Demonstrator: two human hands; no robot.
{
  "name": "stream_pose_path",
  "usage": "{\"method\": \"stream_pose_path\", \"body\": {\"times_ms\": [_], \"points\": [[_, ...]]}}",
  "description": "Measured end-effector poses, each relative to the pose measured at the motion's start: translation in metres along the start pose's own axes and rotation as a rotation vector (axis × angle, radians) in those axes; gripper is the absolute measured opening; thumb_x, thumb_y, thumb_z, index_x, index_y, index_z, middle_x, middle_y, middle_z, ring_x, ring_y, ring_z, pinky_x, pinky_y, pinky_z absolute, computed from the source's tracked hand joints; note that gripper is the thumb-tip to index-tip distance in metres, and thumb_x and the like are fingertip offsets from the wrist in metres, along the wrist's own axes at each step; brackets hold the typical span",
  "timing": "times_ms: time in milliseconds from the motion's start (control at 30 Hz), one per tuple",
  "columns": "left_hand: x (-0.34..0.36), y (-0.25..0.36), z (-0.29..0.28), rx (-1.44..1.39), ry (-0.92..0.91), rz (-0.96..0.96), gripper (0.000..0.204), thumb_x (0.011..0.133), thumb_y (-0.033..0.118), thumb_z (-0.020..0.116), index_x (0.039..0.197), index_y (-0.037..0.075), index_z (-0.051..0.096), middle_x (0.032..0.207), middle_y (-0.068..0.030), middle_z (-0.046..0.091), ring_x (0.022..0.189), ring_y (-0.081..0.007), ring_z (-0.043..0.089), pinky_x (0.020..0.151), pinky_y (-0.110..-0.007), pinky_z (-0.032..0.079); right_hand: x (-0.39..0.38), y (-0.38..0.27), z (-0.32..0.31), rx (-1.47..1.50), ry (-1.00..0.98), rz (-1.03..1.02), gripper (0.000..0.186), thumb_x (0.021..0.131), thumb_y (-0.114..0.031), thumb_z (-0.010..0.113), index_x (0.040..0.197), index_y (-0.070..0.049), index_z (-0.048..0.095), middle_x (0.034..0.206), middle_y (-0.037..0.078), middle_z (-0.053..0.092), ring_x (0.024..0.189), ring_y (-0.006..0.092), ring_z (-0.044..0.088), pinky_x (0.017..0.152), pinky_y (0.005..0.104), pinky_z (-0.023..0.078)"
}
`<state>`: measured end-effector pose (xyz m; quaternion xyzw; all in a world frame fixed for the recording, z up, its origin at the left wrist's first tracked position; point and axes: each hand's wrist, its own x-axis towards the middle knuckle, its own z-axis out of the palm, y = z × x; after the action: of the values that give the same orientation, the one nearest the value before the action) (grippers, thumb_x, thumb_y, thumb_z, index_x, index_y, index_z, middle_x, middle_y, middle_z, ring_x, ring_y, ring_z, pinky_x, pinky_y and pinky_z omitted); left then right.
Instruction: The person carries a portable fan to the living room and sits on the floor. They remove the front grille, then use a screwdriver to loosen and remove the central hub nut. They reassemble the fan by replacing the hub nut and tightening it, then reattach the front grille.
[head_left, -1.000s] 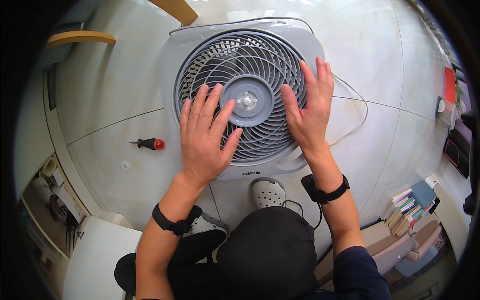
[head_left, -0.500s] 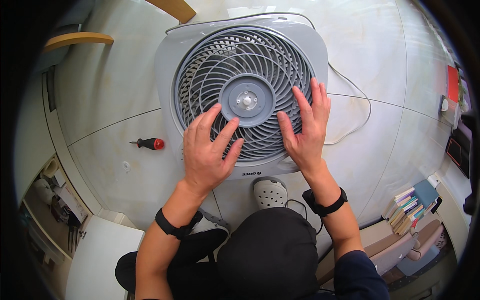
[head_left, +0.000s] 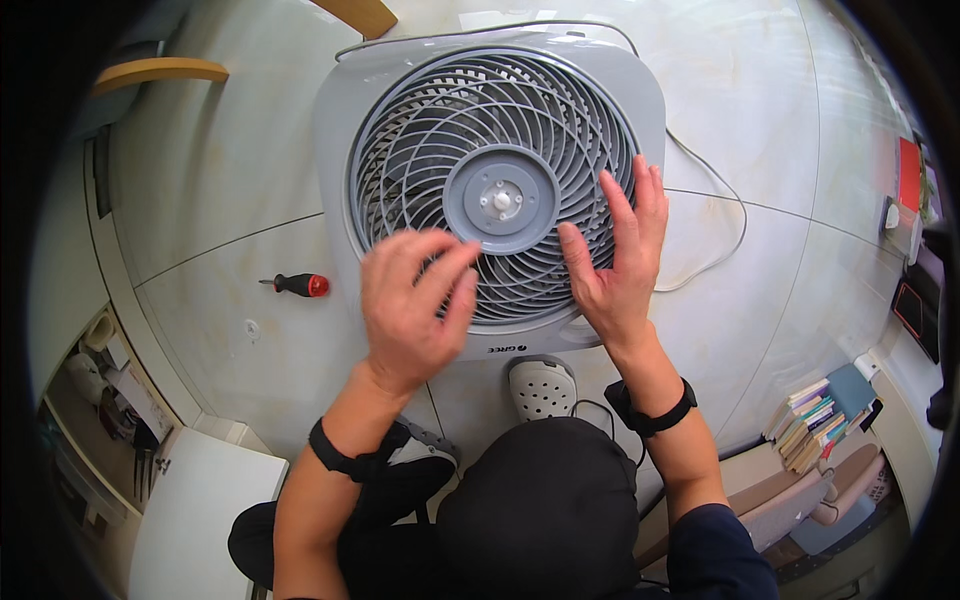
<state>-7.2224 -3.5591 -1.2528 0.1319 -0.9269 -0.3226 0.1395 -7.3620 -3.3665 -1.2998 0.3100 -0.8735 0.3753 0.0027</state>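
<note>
A light grey box fan (head_left: 340, 110) lies on the floor in front of me, its round grille facing up. At the centre of the grille is a grey hub disc (head_left: 470, 215) with a small white knob and several small holes around it. My left hand (head_left: 415, 300) is over the near left part of the grille, fingers bent and apart, slightly blurred. Nothing shows in it. At the grille's right side, my right hand (head_left: 620, 265) has its fingers spread and the thumb pointing toward the hub. It too holds nothing visible. Whether the fingertips touch the grille, I cannot tell.
Left of the fan lies a red-and-black screwdriver (head_left: 298, 286). A power cord (head_left: 738, 240) loops over the tiles on the right. Wooden chair legs (head_left: 170, 73) stand at the far left, an opened cabinet (head_left: 125, 400) nearer. Books (head_left: 808, 425) are stacked at the right.
The fan has shifted slightly to the right, and my right hand has moved with it. My left hand's fingers have drawn back from the hub and curled in.
</note>
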Motion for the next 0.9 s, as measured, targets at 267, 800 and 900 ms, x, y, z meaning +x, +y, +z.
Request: {"method": "stream_pose_path", "body": {"times_ms": [267,800,900], "points": [[0.016,-0.028,-0.007,0.086,-0.054,-0.05,0.082,0.085,0.031,0.084,0.156,0.007,0.051,0.165,-0.027,0.036,0.152,-0.0497,0.033,0.124,-0.058,0.028,-0.004,-0.007,0.002,-0.037,-0.017,0.06,0.08,0.085,-0.036,0.086,0.151,-0.004,0.054,0.164,0.03,0.037,0.153,0.0497,0.033,0.121,0.0668,0.022],[0.005,-0.028,0.001,0.217,-0.07,-0.129,0.084,0.086,0.042,0.083,0.153,0.003,0.051,0.165,-0.0263,0.036,0.154,-0.0463,0.033,0.124,-0.061,0.024,0.005,-0.008,0.01,-0.057,-0.025,0.0,0.054,0.09,-0.029,0.081,0.14,-0.011,0.068,0.162,0.023,0.046,0.151,0.0462,0.037,0.121,0.0675,0.02],[0.007,-0.027,0.001,0.212,-0.079,-0.142,0.082,0.084,0.041,0.085,0.148,0.002,0.053,0.165,-0.0257,0.037,0.154,-0.0461,0.033,0.123,-0.063,0.024,0.008,-0.009,0.011,-0.069,-0.042,-0.002,0.05,0.091,-0.027,0.08,0.138,-0.012,0.07,0.161,0.021,0.048,0.151,0.0453,0.038,0.121,0.0673,0.021]]}}
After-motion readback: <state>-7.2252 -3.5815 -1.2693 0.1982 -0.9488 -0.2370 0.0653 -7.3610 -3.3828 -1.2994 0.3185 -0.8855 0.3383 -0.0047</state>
